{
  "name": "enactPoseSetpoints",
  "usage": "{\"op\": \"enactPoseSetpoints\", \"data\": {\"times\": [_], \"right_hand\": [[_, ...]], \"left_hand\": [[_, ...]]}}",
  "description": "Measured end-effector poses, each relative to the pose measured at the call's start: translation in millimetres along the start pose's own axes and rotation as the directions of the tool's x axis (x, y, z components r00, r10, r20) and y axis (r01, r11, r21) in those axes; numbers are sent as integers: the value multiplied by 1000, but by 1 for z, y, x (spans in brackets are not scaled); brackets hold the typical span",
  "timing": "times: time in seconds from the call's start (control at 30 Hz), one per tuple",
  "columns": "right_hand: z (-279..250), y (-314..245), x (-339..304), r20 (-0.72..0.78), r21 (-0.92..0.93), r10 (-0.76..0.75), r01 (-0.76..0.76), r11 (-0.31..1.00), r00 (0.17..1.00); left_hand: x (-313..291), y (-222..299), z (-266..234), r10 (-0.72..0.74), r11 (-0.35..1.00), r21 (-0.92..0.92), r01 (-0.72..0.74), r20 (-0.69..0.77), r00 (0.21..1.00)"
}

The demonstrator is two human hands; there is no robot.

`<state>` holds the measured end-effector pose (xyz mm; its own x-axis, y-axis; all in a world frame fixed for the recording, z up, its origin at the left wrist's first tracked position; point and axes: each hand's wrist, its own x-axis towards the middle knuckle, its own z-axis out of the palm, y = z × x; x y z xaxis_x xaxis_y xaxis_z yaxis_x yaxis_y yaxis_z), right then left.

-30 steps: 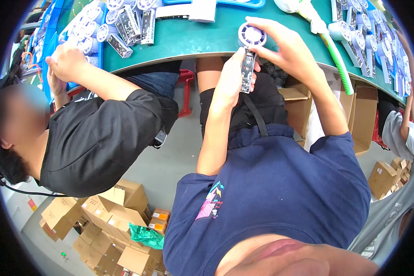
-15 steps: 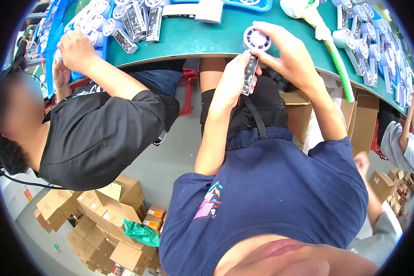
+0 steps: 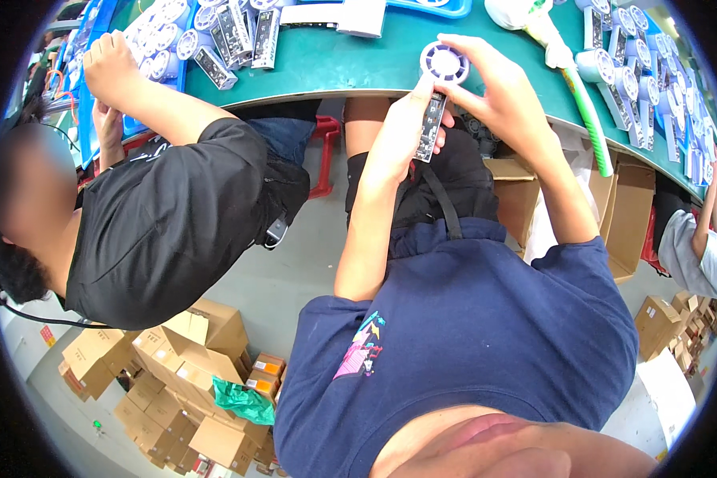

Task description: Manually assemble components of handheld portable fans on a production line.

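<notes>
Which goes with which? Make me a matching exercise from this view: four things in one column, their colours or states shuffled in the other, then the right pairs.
Things:
1. Person's left hand
2. Person's right hand
3. Tabletop
4. Frame below the table edge, between the two people

Colours or states:
A. Green
B. Curved about the round head
C. Red
D. Gripping the board-bearing handle

Right pairs: 1-D, 2-B, 3-A, 4-C

Navy short-sleeved T-shirt (image 3: 470, 327), pink-yellow-teal print (image 3: 361, 350) on the left chest, black shorts (image 3: 476, 187), dark grey strap (image 3: 444, 204)
</notes>
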<state>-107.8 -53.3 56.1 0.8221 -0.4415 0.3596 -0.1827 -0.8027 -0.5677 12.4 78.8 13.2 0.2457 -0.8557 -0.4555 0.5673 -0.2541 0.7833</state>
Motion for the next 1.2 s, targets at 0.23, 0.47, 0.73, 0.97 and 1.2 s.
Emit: {"op": "enactPoseSetpoints", "data": {"times": [0.23, 0.47, 0.73, 0.97, 1.2], "right_hand": [[-1, 2, -4, 34, 66, 78, -80, 995, 996], [-14, 1, -10, 119, 131, 42, -57, 990, 992], [-41, 69, -3, -398, -447, 28, -220, 867, 917], [-31, 105, 0, -342, -446, 361, -488, 750, 868], [-42, 54, -8, -303, -42, 205, -228, 973, 931]], "left_hand": [[0, 7, -1, -35, 998, 57, 34, 10, 999], [0, 7, -2, -32, 990, 139, 33, -7, 999], [-1, 4, -1, -19, 996, 93, 17, 15, 1000], [-2, 6, 1, -52, 996, 69, 51, 9, 999], [1, 5, 1, -38, 996, 74, 38, -7, 999]]}}
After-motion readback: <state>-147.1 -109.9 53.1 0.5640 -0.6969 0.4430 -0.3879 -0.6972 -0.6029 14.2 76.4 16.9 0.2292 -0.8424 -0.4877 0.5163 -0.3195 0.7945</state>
